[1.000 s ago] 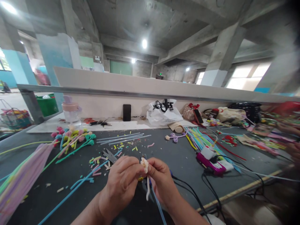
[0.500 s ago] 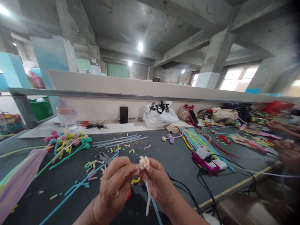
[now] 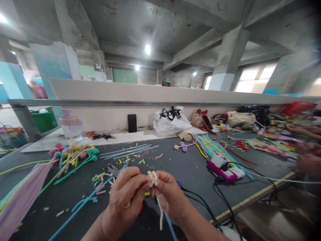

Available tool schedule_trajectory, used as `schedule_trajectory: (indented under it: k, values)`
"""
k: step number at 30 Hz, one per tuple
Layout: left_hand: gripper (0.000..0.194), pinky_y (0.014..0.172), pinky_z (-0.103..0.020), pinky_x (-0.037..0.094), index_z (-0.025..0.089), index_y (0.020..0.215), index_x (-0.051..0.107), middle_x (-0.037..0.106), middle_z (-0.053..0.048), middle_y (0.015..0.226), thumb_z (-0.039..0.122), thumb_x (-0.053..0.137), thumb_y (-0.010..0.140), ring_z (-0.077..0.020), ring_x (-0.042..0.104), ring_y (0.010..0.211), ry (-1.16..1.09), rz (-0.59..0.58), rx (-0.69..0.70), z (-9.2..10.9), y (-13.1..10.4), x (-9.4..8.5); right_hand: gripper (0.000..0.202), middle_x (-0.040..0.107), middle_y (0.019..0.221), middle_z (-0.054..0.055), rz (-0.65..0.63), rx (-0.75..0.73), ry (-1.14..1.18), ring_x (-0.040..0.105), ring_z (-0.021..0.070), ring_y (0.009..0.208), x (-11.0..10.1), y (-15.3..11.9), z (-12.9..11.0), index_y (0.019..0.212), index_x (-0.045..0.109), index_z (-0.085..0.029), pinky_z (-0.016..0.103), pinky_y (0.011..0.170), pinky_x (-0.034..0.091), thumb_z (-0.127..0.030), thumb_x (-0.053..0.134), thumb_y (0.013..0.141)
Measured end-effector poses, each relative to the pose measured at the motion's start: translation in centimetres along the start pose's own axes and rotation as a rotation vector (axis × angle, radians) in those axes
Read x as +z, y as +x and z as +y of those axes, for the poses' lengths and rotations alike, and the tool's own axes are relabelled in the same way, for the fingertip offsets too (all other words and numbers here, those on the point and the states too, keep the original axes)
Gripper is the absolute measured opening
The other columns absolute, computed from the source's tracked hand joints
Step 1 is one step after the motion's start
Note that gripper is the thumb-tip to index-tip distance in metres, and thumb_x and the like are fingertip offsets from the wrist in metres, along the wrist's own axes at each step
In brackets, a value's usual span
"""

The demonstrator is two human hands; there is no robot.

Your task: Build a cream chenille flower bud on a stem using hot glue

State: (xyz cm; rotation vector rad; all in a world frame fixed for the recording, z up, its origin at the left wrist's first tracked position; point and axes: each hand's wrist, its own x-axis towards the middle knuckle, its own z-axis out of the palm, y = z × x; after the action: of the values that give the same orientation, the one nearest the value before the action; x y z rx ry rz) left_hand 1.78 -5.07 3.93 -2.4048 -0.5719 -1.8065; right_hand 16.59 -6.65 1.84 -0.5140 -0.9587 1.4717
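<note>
Between my hands is a small cream flower head (image 3: 152, 178) of bunched fuzzy pieces, with a cream stem (image 3: 161, 214) hanging below it. My right hand (image 3: 168, 190) is closed around the base of the flower and its stem. From the other side, my left hand (image 3: 126, 195) pinches at the flower's edge with thumb and forefinger. Under the hands, a yellow bit and a red bit of some tool show, mostly hidden. Scissors (image 3: 113, 169) lie with their blades just beyond my left hand. A long blue stem (image 3: 82, 205) runs beneath that hand.
Finished fuzzy flowers (image 3: 75, 152) and pastel strips (image 3: 27, 197) lie at left. Clipped bits (image 3: 99, 184) are scattered by the scissors. At right sit a purple power strip (image 3: 223, 172), black cables (image 3: 203, 207) and coloured stems (image 3: 213, 147). Another person's hands (image 3: 308, 160) work at the far right.
The flower has turned slightly in my fingers and its stem hangs a little further right. Both hands keep their hold, and the view has shifted slightly.
</note>
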Motion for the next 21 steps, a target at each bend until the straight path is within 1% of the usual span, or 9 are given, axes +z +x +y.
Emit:
schedule_trajectory:
  k: [5, 7, 11, 14, 16, 18, 21]
  values:
    - [0.016, 0.070, -0.022, 0.049, 0.016, 0.090, 0.061, 0.059, -0.004, 0.082, 0.006, 0.055, 0.079, -0.0135, 0.057, 0.079, -0.033, 0.006, -0.001, 0.3, 0.3, -0.2, 0.023, 0.061, 0.052, -0.001, 0.007, 0.009, -0.001, 0.050, 0.0087, 0.050, 0.0, -0.1, 0.0, 0.061, 0.066, -0.016, 0.021, 0.058, 0.038, -0.035, 0.078, 0.063]
    - [0.014, 0.069, -0.021, 0.049, 0.016, 0.088, 0.061, 0.059, -0.004, 0.082, 0.006, 0.056, 0.079, -0.0125, 0.057, 0.078, -0.048, 0.001, -0.025, 0.3, 0.2, -0.1, 0.021, 0.062, 0.053, -0.001, 0.017, -0.009, -0.027, 0.052, 0.0088, 0.051, -0.1, -0.2, -0.1, 0.062, 0.067, -0.016, 0.021, 0.057, 0.039, -0.034, 0.079, 0.062]
    - [0.011, 0.066, -0.020, 0.048, 0.016, 0.083, 0.059, 0.059, -0.003, 0.081, 0.007, 0.058, 0.078, -0.0112, 0.057, 0.075, -0.080, -0.026, -0.113, 0.3, 0.2, 0.0, 0.017, 0.064, 0.059, 0.000, 0.026, -0.063, -0.168, 0.054, 0.0096, 0.054, -1.0, -0.1, -0.4, 0.066, 0.070, -0.016, 0.021, 0.057, 0.041, -0.031, 0.077, 0.064]
    - [0.012, 0.068, -0.020, 0.048, 0.017, 0.086, 0.059, 0.060, -0.003, 0.081, 0.008, 0.058, 0.078, -0.0112, 0.058, 0.076, -0.110, -0.058, -0.141, 0.3, 0.3, 0.1, 0.012, 0.063, 0.062, -0.001, 0.008, -0.124, -0.324, 0.053, 0.0100, 0.058, -1.9, 0.0, -0.6, 0.070, 0.071, -0.018, 0.021, 0.058, 0.041, -0.030, 0.074, 0.069]
    - [0.014, 0.069, -0.020, 0.048, 0.017, 0.088, 0.059, 0.061, -0.003, 0.081, 0.007, 0.058, 0.078, -0.0111, 0.058, 0.076, -0.123, -0.072, -0.133, 0.3, 0.3, 0.1, 0.012, 0.061, 0.063, -0.001, 0.003, -0.196, -0.453, 0.052, 0.0110, 0.061, -2.4, 0.1, -0.9, 0.070, 0.071, -0.019, 0.023, 0.064, 0.041, -0.031, 0.071, 0.072]
    - [0.014, 0.070, -0.020, 0.048, 0.017, 0.088, 0.059, 0.061, -0.003, 0.080, 0.006, 0.057, 0.078, -0.0110, 0.058, 0.076, -0.132, -0.084, -0.119, 0.2, 0.3, 0.2, 0.014, 0.059, 0.062, -0.002, -0.015, -0.289, -0.589, 0.052, 0.0122, 0.064, -2.6, 0.2, -1.4, 0.069, 0.071, -0.020, 0.027, 0.074, 0.042, -0.034, 0.070, 0.073]
    - [0.013, 0.071, -0.021, 0.047, 0.016, 0.085, 0.059, 0.061, -0.003, 0.078, 0.005, 0.057, 0.078, -0.0114, 0.057, 0.076, -0.155, -0.110, -0.109, 0.0, 0.2, 0.4, 0.018, 0.059, 0.059, -0.003, -0.076, -0.418, -0.767, 0.052, 0.0120, 0.060, -2.6, 0.3, -2.3, 0.069, 0.071, -0.022, 0.034, 0.090, 0.036, -0.039, 0.067, 0.075]
